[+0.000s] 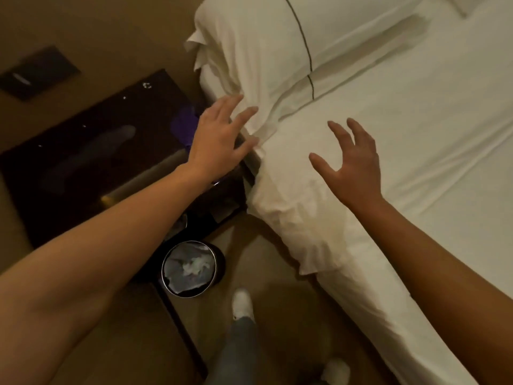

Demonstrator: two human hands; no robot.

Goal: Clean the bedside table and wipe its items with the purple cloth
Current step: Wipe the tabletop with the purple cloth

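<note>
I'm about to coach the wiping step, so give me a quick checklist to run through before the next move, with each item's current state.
1. Purple cloth within reach: ok, it lies on the bedside table just beyond the left hand.
2. Left hand free to pick it up: ok, fingers spread, holding nothing.
3. Right hand free: ok, open above the bed.
4. Cloth already in hand: not ok, neither hand touches it.
5. Tabletop needs wiping: ok, pale specks and a smear show on the dark surface.
6. Items on the table to wipe: cannot tell, too dark and partly hidden by the arm.
</note>
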